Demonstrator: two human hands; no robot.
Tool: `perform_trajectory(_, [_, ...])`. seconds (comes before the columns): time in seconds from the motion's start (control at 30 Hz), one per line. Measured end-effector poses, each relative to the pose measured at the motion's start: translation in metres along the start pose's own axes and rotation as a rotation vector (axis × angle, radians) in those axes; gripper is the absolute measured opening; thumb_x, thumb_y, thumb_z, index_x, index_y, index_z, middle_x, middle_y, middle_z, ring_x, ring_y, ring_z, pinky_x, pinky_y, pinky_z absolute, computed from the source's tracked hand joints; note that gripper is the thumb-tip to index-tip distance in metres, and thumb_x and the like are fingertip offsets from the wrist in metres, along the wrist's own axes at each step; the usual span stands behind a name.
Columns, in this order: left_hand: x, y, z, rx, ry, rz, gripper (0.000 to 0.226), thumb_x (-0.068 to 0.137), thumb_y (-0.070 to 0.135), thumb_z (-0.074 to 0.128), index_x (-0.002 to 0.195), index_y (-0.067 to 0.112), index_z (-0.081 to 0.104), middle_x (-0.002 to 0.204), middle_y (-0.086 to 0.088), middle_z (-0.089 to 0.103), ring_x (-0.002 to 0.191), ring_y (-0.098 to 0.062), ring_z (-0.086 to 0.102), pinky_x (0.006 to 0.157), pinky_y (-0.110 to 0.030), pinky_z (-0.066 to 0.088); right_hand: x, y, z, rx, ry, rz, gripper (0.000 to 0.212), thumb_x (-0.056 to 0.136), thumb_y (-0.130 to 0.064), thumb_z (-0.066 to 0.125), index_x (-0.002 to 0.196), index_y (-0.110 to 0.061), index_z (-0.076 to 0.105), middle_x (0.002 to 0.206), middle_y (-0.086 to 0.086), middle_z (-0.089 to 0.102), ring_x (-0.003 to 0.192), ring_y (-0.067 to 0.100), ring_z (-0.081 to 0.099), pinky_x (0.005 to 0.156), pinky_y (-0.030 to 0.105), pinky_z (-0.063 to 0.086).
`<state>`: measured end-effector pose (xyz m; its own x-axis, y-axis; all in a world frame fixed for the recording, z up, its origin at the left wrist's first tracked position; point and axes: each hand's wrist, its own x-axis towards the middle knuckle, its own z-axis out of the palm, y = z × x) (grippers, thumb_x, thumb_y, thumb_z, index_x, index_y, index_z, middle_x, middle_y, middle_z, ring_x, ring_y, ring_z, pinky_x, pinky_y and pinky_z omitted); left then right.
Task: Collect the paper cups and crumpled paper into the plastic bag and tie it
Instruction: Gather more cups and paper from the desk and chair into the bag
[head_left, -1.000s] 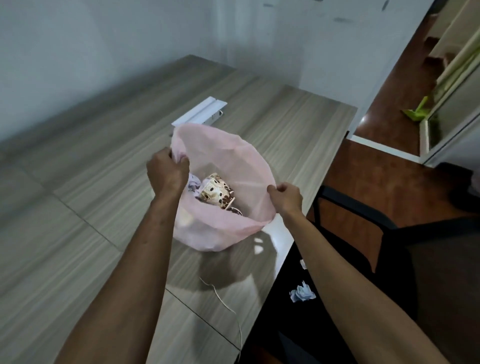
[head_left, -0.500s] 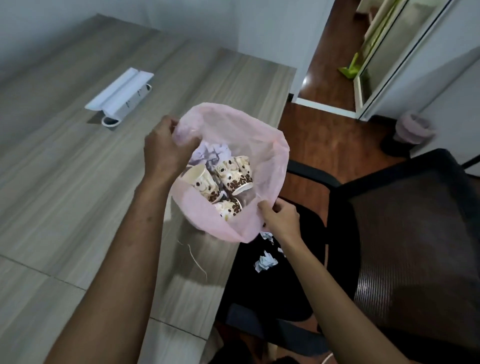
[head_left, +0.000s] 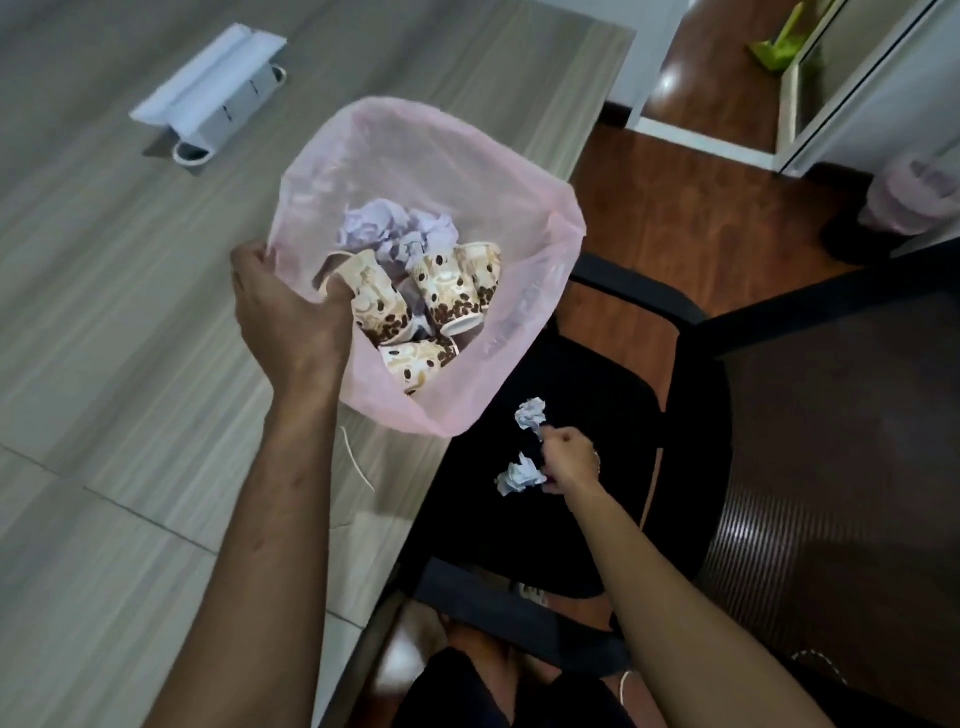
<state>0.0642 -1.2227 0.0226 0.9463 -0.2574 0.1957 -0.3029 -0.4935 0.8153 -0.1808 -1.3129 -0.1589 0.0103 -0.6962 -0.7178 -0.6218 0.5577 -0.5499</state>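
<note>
My left hand (head_left: 283, 317) grips the near-left rim of the pink plastic bag (head_left: 524, 228), holding it open over the table's right edge. Inside lie several paper cups (head_left: 447, 288) with a coffee-bean print and crumpled paper (head_left: 387, 231). My right hand (head_left: 569, 460) is down on the black chair seat (head_left: 597, 379), its fingers curled and pinching one crumpled paper ball (head_left: 517, 475). A second paper ball (head_left: 531, 413) lies just beyond it on the seat, touching no hand.
A wooden table (head_left: 130, 312) bears a white socket box (head_left: 210, 96) at the back and a thin string (head_left: 358, 462) near its edge. The chair's mesh backrest (head_left: 831, 467) stands at right. A bin with a pink liner (head_left: 909, 200) sits on the brown floor.
My right hand let go of the bag's rim and dropped to the chair seat, closing on a paper ball. The left hand now holds the bag alone, farther over the table's edge.
</note>
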Motion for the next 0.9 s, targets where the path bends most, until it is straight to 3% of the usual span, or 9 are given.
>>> perform_trajectory(0.13, [-0.006, -0.009, 0.003, -0.066, 0.048, 0.044, 0.047, 0.077, 0.019, 0.070, 0.119, 0.007, 0.052, 0.111, 0.003, 0.063, 0.100, -0.014, 0.061, 0.087, -0.025, 0.048, 0.035, 0.037, 0.032, -0.221, -0.154, 0.033, 0.044, 0.091, -0.042, 0.059, 0.131, -0.027, 0.049, 0.120, 0.008, 0.057, 0.097, 0.028, 0.057, 0.081, 0.046, 0.057])
perform_trajectory(0.23, [-0.011, -0.018, 0.001, -0.117, 0.062, 0.075, 0.040, 0.078, 0.015, 0.066, 0.115, 0.007, 0.056, 0.102, 0.010, 0.060, 0.091, -0.005, 0.058, 0.081, -0.016, 0.047, 0.064, 0.061, 0.056, -0.361, -0.146, -0.043, 0.062, 0.086, -0.047, 0.064, 0.142, -0.033, 0.041, 0.133, 0.013, 0.051, 0.108, 0.033, 0.058, 0.085, 0.040, 0.055])
perform_trajectory(0.37, [-0.016, -0.033, 0.001, -0.145, 0.047, 0.100, 0.030, 0.081, 0.014, 0.063, 0.111, 0.009, 0.059, 0.097, 0.013, 0.061, 0.084, 0.001, 0.058, 0.075, -0.013, 0.045, 0.092, 0.087, 0.083, -0.466, -0.125, -0.084, 0.064, 0.086, -0.037, 0.068, 0.143, -0.021, 0.043, 0.137, 0.021, 0.045, 0.116, 0.037, 0.055, 0.094, 0.035, 0.047])
perform_trajectory(0.47, [-0.019, -0.039, 0.001, -0.149, 0.029, 0.109, 0.021, 0.085, 0.019, 0.065, 0.106, 0.016, 0.060, 0.090, 0.022, 0.060, 0.078, 0.010, 0.056, 0.074, -0.013, 0.045, 0.098, 0.102, 0.090, -0.461, -0.001, -0.110, 0.046, 0.086, -0.020, 0.070, 0.125, -0.006, 0.052, 0.123, 0.026, 0.050, 0.107, 0.037, 0.055, 0.089, 0.030, 0.046])
perform_trajectory(0.63, [-0.022, -0.041, -0.004, -0.164, 0.004, 0.114, 0.013, 0.092, 0.023, 0.064, 0.103, 0.016, 0.060, 0.086, 0.028, 0.056, 0.077, 0.018, 0.054, 0.070, -0.006, 0.041, 0.081, 0.089, 0.084, -0.159, 0.134, -0.073, 0.027, 0.086, -0.019, 0.068, 0.110, -0.011, 0.059, 0.110, 0.021, 0.064, 0.101, 0.036, 0.061, 0.082, 0.030, 0.046])
perform_trajectory(0.73, [-0.017, -0.038, -0.010, -0.169, 0.015, 0.100, 0.015, 0.091, 0.021, 0.063, 0.104, 0.013, 0.062, 0.084, 0.027, 0.056, 0.074, 0.018, 0.055, 0.068, -0.005, 0.041, 0.055, 0.050, 0.067, 0.115, 0.185, -0.170, 0.021, 0.085, -0.027, 0.068, 0.103, -0.026, 0.057, 0.098, 0.010, 0.069, 0.088, 0.032, 0.067, 0.085, 0.045, 0.056])
perform_trajectory(0.8, [-0.012, -0.034, -0.015, -0.183, 0.030, 0.071, 0.013, 0.091, 0.018, 0.063, 0.103, 0.013, 0.062, 0.083, 0.026, 0.058, 0.074, 0.016, 0.057, 0.069, -0.005, 0.043, 0.033, 0.011, 0.043, 0.269, 0.235, -0.266, 0.028, 0.084, -0.027, 0.070, 0.106, -0.032, 0.054, 0.098, 0.004, 0.067, 0.089, 0.028, 0.068, 0.084, 0.049, 0.057])
perform_trajectory(0.9, [-0.005, -0.025, -0.022, -0.208, 0.050, 0.011, 0.007, 0.091, 0.015, 0.062, 0.097, 0.015, 0.060, 0.081, 0.023, 0.058, 0.072, 0.006, 0.057, 0.069, -0.004, 0.041, -0.021, -0.062, 0.000, 0.498, 0.314, -0.333, 0.044, 0.084, -0.030, 0.073, 0.119, -0.038, 0.048, 0.109, 0.005, 0.065, 0.086, 0.023, 0.070, 0.074, 0.036, 0.060])
